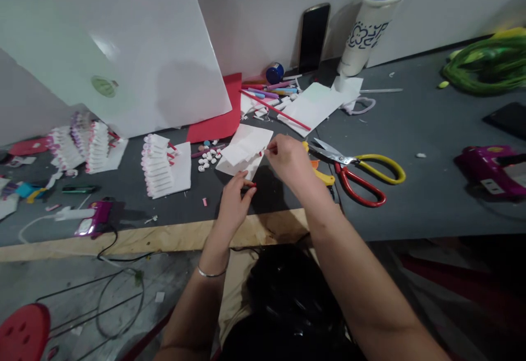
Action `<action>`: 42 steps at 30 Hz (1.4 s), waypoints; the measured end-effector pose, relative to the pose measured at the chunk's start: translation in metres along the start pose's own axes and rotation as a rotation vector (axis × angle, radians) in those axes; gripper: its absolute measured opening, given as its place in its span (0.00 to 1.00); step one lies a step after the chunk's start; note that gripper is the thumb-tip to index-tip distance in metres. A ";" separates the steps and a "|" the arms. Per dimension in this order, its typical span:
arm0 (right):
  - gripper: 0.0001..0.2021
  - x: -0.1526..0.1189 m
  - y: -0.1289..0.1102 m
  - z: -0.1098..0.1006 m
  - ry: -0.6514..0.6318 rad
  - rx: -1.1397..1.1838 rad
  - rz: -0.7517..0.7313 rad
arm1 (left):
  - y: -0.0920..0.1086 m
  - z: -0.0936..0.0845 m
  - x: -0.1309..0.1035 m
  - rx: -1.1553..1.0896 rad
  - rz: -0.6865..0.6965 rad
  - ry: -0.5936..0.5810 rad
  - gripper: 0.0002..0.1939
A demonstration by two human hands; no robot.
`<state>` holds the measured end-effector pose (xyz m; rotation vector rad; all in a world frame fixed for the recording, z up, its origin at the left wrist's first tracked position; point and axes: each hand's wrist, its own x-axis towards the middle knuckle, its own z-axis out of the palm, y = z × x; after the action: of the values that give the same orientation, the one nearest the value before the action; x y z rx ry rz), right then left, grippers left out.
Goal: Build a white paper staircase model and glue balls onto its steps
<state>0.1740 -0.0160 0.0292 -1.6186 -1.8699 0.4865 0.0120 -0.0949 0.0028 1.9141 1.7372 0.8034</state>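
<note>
Surface: grey tabletop (411,131) with a raw wooden front edge, white wall boards behind, craft clutter spread across it.
Left hand: left hand (235,203) is pinched shut on the lower end of a thin red stick (250,185), low over the tabletop near the edge.
Right hand: right hand (287,159) has thumb and forefinger closed on the corner of a folded white paper piece (246,150), which lies just behind the left hand.
Work thing: the paper rests on the tabletop between the two hands; whether the stick's far end touches it I cannot tell.
Nearby: scissors (357,172) with yellow and red handles lie just right of the right hand; small white beads (207,159) sit just left of the paper; rows of white paper tubes (158,166) stand further left; a purple glue gun (93,219) lies near the edge.
Doing it well: judging from the grips, keep the paper edge taut with the right pinch and the stick steady and square to that edge, so any roll or fold starts straight.
Risk: a slack corner would likely skew the paper.
</note>
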 end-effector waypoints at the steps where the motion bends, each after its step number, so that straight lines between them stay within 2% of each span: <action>1: 0.03 -0.004 0.005 -0.012 0.020 -0.022 -0.031 | 0.002 -0.001 -0.001 -0.029 -0.013 0.033 0.03; 4: 0.05 -0.021 0.032 -0.051 0.086 -0.147 -0.023 | 0.008 -0.005 -0.005 -0.134 -0.066 0.082 0.01; 7: 0.09 -0.043 0.077 -0.082 0.101 -0.317 -0.062 | 0.012 -0.005 -0.007 -0.238 -0.156 0.049 0.03; 10: 0.16 -0.065 0.122 -0.096 0.089 -0.432 -0.117 | 0.012 0.000 -0.009 -0.305 -0.201 0.046 0.05; 12: 0.17 -0.077 0.141 -0.096 0.053 -0.435 -0.151 | 0.011 0.005 -0.009 -0.340 -0.206 0.045 0.05; 14: 0.16 -0.083 0.144 -0.092 0.050 -0.397 -0.168 | 0.010 0.009 -0.008 -0.344 -0.199 0.051 0.05; 17: 0.13 -0.080 0.127 -0.086 0.131 -0.349 -0.118 | 0.012 0.011 -0.008 -0.289 -0.144 0.100 0.03; 21: 0.14 -0.067 0.111 -0.088 0.111 -0.396 -0.084 | 0.019 0.006 -0.007 -0.295 -0.120 0.121 0.04; 26: 0.17 -0.071 0.139 -0.092 -0.008 -0.405 -0.097 | 0.023 0.007 -0.008 -0.557 -0.279 0.092 0.08; 29: 0.19 -0.081 0.156 -0.091 -0.019 -0.393 -0.102 | 0.024 0.013 -0.009 -0.761 -0.381 0.076 0.10; 35: 0.19 -0.085 0.162 -0.094 -0.059 -0.465 -0.146 | 0.035 0.017 -0.009 -1.033 -0.489 0.030 0.13; 38: 0.19 -0.084 0.160 -0.097 -0.067 -0.485 -0.094 | 0.039 0.015 -0.012 -1.081 -0.532 0.027 0.15; 42: 0.15 -0.083 0.167 -0.100 -0.052 -0.381 0.064 | 0.039 0.016 -0.016 -1.142 -0.594 -0.010 0.15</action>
<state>0.3710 -0.0773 -0.0191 -1.9300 -2.0458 0.2063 0.0508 -0.1143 0.0149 0.6095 1.2331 1.1542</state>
